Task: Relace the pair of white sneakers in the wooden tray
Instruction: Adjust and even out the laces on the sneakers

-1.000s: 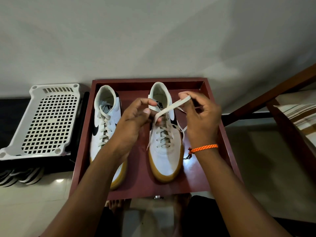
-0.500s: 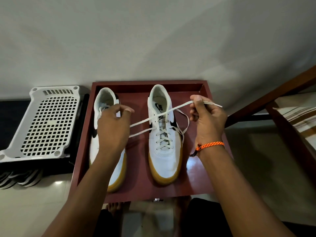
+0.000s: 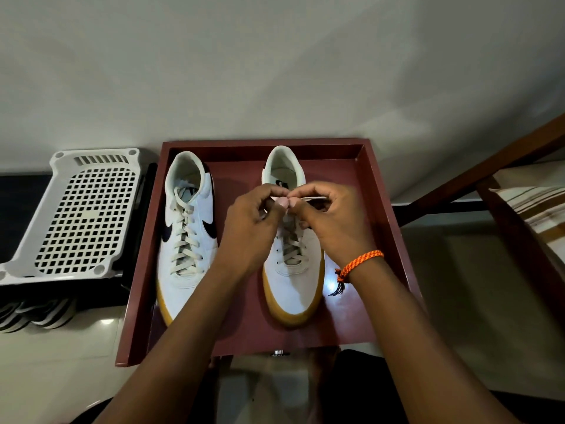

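A shallow wooden tray [image 3: 379, 191], dark red-brown and square with low straight walls, lies on the pale glossy floor [image 3: 61, 362] against a plain light wall [image 3: 275, 71]. Inside it stand two sneakers, side by side and apart, their toes pointing to the person.

The left hand [image 3: 250, 228] and the right hand [image 3: 333, 221] meet over the tongue of the right sneaker [image 3: 293, 283], at its upper eyelets. The thumb and fingers of each hand are curled and pressed together, and they pinch the flat, off-white lace [image 3: 315, 198]; the two thumbs touch each other tip to tip. A short piece of lace comes out flat between the right fingers. How the lace runs under the fingers I cannot tell. Below the fingers the lace crosses a few eyelet rows, then comes the smooth white toe and a thick, rounded tan rubber sole.

To the left of the fingers stands the left sneaker [image 3: 189, 240], of the same smooth white material, with a dark curved mark on each side and a lace crossed over all its length. Its heel opening is oval and padded.

On the right wrist there is a braided orange band [image 3: 360, 263] with a dark frayed end.

Far to the left of the fingers, outside the tray, lies a white plastic basket [image 3: 82, 215], turned bottom up, with a grid of small square holes. To the right stands a brown wooden frame [image 3: 477, 175], and beside it some striped cloth [image 3: 538, 206].
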Tool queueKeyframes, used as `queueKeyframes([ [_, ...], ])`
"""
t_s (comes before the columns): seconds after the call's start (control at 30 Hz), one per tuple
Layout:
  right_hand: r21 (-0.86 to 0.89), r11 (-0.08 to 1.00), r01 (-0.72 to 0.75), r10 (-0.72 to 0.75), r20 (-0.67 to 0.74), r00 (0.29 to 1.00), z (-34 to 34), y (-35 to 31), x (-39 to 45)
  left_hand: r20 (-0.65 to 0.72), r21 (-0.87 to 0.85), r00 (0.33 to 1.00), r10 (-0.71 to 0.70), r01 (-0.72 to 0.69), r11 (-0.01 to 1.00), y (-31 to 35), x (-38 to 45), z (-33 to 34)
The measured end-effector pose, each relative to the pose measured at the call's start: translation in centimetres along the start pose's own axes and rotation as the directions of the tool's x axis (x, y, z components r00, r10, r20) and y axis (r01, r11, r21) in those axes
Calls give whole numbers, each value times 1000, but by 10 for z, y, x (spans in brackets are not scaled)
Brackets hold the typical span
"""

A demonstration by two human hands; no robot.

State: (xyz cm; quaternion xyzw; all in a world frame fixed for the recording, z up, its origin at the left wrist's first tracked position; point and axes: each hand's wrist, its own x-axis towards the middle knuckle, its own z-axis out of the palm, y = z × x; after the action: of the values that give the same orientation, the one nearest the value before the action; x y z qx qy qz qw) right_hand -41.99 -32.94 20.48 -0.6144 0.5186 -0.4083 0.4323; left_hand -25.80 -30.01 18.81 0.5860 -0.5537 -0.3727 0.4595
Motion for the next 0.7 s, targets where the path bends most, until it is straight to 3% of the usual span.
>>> queueKeyframes([
  [0.1, 10, 1000, 3, -2, -70, 998, -5, -2, 1, -66, 93, 998, 4, 2, 996, 3, 0, 2],
  [0.23, -65, 998, 10, -19, -143, 990, -6, -4, 3, -144, 46, 990, -1, 8, 999, 11, 1, 3],
  [0.5, -94, 996, -10, -2, -134, 991, -6, -4, 3, -201, 219, 980, -16, 61, 974, 16, 3, 10],
  [0.57, -106, 993, -45, 34, -103, 994, -7, -3, 3, -200, 359, 980, 25, 50, 932, 17, 2, 12],
  [0.7, -127, 987, -103, 88, -118, 989, -8, 0, 4, -219, 693, 955, 198, 9, 721, 25, -5, 20],
])
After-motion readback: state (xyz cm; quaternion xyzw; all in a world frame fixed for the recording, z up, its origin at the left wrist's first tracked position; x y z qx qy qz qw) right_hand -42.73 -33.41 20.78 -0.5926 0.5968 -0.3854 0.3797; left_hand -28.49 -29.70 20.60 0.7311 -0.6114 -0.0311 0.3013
